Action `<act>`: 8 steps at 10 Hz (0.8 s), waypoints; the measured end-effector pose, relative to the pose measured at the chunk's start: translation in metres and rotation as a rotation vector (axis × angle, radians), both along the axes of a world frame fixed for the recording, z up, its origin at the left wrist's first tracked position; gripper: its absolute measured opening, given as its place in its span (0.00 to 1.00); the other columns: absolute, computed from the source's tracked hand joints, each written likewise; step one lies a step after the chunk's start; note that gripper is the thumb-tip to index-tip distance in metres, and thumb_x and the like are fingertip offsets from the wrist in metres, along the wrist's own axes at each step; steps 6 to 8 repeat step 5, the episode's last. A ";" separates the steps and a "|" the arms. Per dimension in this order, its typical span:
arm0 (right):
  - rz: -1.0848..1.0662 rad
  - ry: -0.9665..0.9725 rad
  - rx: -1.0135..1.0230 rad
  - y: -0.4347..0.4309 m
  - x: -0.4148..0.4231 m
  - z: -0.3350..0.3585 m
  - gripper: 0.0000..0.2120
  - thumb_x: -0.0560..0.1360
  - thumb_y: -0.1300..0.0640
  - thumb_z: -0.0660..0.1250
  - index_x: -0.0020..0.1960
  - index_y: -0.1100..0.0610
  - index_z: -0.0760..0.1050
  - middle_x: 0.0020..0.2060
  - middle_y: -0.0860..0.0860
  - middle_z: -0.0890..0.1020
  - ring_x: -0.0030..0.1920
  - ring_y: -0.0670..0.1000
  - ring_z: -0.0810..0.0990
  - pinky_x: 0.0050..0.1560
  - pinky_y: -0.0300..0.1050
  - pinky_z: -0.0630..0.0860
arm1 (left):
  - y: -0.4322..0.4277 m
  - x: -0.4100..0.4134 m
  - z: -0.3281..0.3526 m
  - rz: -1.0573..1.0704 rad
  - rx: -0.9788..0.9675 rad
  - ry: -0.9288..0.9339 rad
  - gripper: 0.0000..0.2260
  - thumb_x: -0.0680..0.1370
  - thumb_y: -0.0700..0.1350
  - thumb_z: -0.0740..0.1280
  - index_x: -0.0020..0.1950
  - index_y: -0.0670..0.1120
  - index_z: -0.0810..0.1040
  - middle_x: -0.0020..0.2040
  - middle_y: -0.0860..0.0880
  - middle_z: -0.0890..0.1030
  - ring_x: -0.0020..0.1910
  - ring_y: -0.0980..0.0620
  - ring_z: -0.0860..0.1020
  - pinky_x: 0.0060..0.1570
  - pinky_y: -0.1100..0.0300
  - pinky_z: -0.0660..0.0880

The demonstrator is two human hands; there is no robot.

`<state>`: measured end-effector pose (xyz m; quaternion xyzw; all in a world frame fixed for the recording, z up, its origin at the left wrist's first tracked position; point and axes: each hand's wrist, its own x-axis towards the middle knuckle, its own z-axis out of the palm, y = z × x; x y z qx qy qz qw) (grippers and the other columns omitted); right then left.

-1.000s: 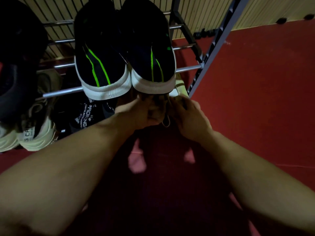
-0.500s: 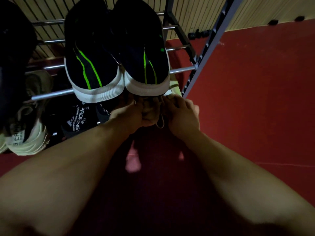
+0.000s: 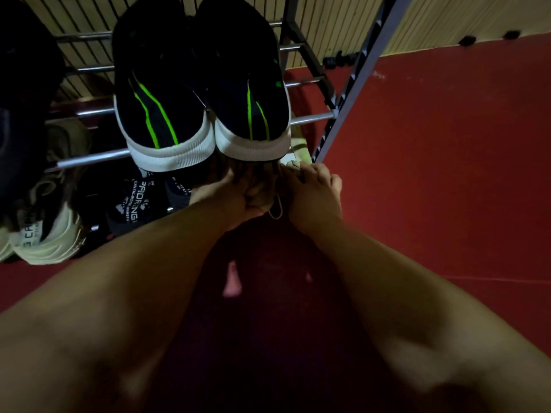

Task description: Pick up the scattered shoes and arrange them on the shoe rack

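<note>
A metal shoe rack [image 3: 317,117] fills the upper left. On its upper rails sit two black sneakers with green stripes and white soles [image 3: 167,120] [image 3: 247,108], heels toward me. Below their heels, both hands reach onto the lower shelf. My left hand [image 3: 229,201] grips a dark brownish shoe [image 3: 259,190] whose pale lace loop hangs down. My right hand [image 3: 313,195] holds a pale shoe [image 3: 298,150] just right of it, fingers curled on its edge. Most of both shoes is hidden under the upper sneakers.
On the lower shelf at left stand a cream sneaker [image 3: 50,234] and a black shoe with white lettering [image 3: 134,204]. A dark shoe [image 3: 24,84] sits at the rack's upper left. Red floor [image 3: 447,174] spreads to the right; a slatted wall [image 3: 343,22] stands behind.
Both hands have pushed a little farther in under the black sneakers with the two shoes. The view has shifted slightly.
</note>
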<state>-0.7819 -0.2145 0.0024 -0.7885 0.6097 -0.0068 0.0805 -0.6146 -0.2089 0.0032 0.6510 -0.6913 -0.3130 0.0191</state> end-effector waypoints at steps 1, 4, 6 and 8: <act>-0.063 0.026 0.087 0.010 0.002 0.017 0.29 0.77 0.54 0.60 0.75 0.43 0.54 0.76 0.53 0.50 0.74 0.59 0.49 0.70 0.58 0.49 | 0.015 -0.001 0.011 -0.002 -0.065 -0.310 0.41 0.73 0.69 0.56 0.77 0.52 0.43 0.78 0.50 0.51 0.73 0.42 0.61 0.64 0.46 0.68; -0.117 0.103 0.460 0.094 0.012 0.113 0.32 0.80 0.49 0.56 0.77 0.42 0.41 0.77 0.56 0.41 0.76 0.60 0.40 0.72 0.61 0.46 | 0.096 -0.006 0.104 -0.052 0.042 -0.440 0.37 0.79 0.62 0.51 0.76 0.42 0.36 0.78 0.44 0.41 0.76 0.44 0.39 0.74 0.50 0.44; -0.110 0.087 0.479 0.117 0.006 0.171 0.31 0.81 0.49 0.55 0.77 0.42 0.40 0.77 0.57 0.42 0.76 0.59 0.43 0.72 0.61 0.45 | 0.117 -0.006 0.159 -0.066 0.096 -0.397 0.36 0.80 0.62 0.49 0.77 0.40 0.38 0.78 0.43 0.42 0.76 0.43 0.41 0.74 0.50 0.46; -0.110 0.087 0.479 0.117 0.006 0.171 0.31 0.81 0.49 0.55 0.77 0.42 0.40 0.77 0.57 0.42 0.76 0.59 0.43 0.72 0.61 0.45 | 0.117 -0.006 0.159 -0.066 0.096 -0.397 0.36 0.80 0.62 0.49 0.77 0.40 0.38 0.78 0.43 0.42 0.76 0.43 0.41 0.74 0.50 0.46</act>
